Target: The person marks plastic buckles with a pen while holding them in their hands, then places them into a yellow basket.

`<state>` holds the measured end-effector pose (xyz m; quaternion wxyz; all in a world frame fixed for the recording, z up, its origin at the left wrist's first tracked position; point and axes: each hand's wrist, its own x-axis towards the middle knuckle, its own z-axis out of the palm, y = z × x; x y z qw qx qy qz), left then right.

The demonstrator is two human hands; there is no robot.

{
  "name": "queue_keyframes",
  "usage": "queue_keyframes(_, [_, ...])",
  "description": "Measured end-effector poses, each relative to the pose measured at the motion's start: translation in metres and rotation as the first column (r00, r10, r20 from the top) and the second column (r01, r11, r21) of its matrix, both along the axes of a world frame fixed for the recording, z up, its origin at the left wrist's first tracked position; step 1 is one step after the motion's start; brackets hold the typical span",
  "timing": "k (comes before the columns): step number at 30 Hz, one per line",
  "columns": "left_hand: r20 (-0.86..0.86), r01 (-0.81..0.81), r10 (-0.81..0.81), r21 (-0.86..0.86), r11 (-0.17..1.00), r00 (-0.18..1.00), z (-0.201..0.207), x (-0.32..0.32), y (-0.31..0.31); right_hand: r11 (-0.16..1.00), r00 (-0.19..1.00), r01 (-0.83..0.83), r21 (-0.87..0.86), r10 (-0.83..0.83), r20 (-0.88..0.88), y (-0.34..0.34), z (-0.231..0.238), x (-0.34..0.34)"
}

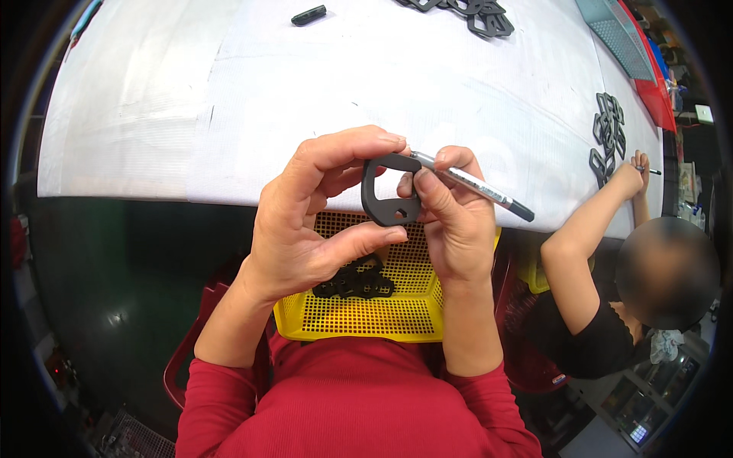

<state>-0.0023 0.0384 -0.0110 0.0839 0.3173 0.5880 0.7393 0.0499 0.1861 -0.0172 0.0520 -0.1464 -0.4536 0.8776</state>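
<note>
My left hand [294, 217] is closed on a black frame-shaped piece [369, 197], gripping it by its edge between thumb and fingers. The piece is flat with rounded corners, a large opening and a small hole near its lower corner. In my right hand [462, 233] is a silver marker pen [481, 185], its black end pointing right and its other end at the piece's top edge. The right thumb also touches the piece's right side. Below my hands, a yellow perforated basket [366, 328] holds several black pieces [355, 282].
A white-covered table [275, 99] spreads ahead. On it lie a black cap-like object [308, 15], a far heap of black pieces [489, 19] and another heap [608, 133] at right. A co-worker [584, 244] sits there holding a pen. A grey-blue basket [617, 38] stands far right.
</note>
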Motion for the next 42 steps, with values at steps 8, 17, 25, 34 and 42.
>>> queue_keyframes(8, [-0.056,-0.100,0.093,-0.144,0.985,0.994,-0.010,0.000,-0.013,0.794,0.991,0.113,0.597,-0.133,-0.010,-0.005,-0.002,0.002])
queue_keyframes(17, [-0.123,-0.140,0.114,-0.229,0.963,0.986,-0.034,0.001,-0.021,0.700,0.973,0.230,0.676,-0.186,-0.137,-0.017,-0.003,-0.008])
queue_keyframes(25, [-0.150,-0.110,0.085,-0.163,0.980,0.985,-0.041,0.000,-0.021,0.668,0.979,0.204,0.716,-0.157,-0.132,-0.020,-0.007,-0.011])
queue_keyframes(34, [-0.160,-0.097,0.069,-0.176,0.980,0.985,-0.044,-0.001,-0.022,0.667,0.982,0.186,0.722,-0.115,-0.147,-0.019,-0.009,-0.012])
queue_keyframes(42, [-0.181,-0.125,0.092,-0.181,0.976,0.979,-0.042,-0.001,-0.021,0.650,0.982,0.184,0.737,-0.092,-0.164,-0.019,-0.010,-0.013])
